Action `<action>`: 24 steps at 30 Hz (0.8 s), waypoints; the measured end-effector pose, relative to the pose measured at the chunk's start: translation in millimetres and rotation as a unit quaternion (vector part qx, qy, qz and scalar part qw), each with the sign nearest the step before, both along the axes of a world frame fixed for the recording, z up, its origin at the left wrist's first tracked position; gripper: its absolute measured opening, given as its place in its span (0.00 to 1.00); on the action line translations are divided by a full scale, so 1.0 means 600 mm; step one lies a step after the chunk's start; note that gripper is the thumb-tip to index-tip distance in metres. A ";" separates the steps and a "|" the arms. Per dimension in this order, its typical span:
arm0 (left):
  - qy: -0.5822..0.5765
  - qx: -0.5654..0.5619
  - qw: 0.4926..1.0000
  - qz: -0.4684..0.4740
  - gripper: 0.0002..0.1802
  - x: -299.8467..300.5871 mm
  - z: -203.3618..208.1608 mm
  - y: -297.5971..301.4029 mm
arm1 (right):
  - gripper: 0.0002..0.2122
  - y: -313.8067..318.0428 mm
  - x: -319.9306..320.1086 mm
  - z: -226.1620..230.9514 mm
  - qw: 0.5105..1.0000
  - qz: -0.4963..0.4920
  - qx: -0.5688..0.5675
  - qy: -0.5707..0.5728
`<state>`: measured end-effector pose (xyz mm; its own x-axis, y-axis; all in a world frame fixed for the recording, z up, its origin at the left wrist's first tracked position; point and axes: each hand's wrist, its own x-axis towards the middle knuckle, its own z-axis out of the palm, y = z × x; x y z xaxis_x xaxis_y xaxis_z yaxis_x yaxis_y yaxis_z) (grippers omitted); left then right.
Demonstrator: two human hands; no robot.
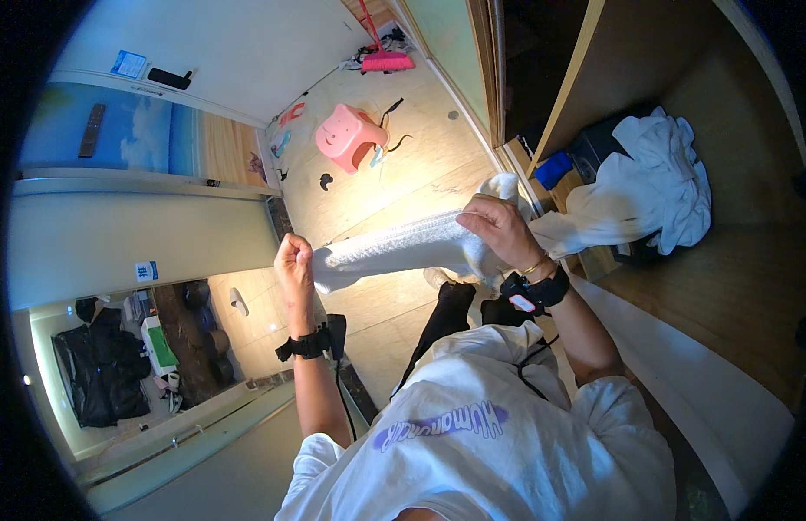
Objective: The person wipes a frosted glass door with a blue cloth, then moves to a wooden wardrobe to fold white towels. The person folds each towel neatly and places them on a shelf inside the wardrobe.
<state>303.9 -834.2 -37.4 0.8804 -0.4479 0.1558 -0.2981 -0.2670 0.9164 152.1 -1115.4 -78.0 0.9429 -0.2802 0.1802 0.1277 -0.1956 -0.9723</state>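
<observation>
A white cloth with a fleecy, towel-like strip (403,247) is stretched between my two hands above the floor. My left hand (294,260) is closed on its left end. Closed around the upper edge nearer the right end is my right hand (500,230), thumb on top. Loose folds hang below and beyond the right hand. Just past it, more white fabric (654,187) lies heaped in the open wooden cabinet. Whether the held cloth joins that heap, I cannot tell.
A pink stool (349,139) stands on the tiled floor ahead, with straps and small items around it. Farther off is a pink broom (387,61). The cabinet (724,269) at right also holds a blue item (554,170). A mirror (125,365) is at left.
</observation>
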 end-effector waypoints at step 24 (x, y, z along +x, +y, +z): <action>0.086 -0.065 0.984 -0.138 0.28 -0.129 -0.102 -0.150 | 0.06 0.104 0.027 0.027 0.996 -0.002 -0.070 -0.060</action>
<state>226.5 -924.1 -98.6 0.7461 -0.6602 0.0862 -0.1796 -0.0748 0.9809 168.3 -1053.1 -61.8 0.9114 -0.2478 0.3285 0.2397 -0.3290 -0.9134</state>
